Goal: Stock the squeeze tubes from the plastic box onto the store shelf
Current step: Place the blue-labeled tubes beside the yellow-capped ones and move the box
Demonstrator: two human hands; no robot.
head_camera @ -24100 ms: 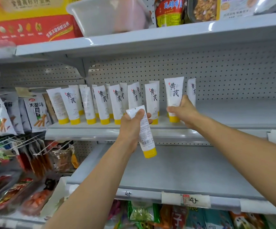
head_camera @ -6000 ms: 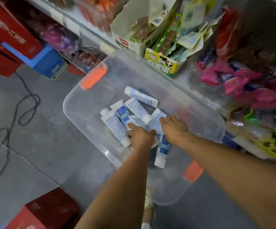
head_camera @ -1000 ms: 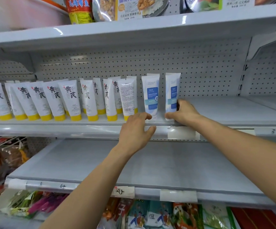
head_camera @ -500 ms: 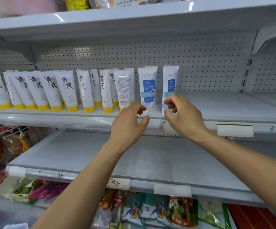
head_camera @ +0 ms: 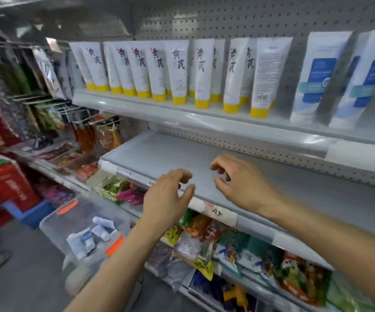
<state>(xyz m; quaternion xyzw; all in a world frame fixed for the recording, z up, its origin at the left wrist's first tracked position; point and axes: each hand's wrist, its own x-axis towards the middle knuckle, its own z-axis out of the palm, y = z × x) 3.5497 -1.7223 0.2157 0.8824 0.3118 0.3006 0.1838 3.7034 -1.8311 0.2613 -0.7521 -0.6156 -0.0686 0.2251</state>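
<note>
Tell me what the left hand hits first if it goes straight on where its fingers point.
Probably the bare grey metal shelf just ahead of the left hand. Nothing stands in that line before the shelf, though depth is unclear.

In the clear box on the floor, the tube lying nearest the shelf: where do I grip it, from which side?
Take the tube across the middle of its flat body, probably from above through the open top of the plastic box. It lies on its side with nothing over it, so the broad face is free.
</note>
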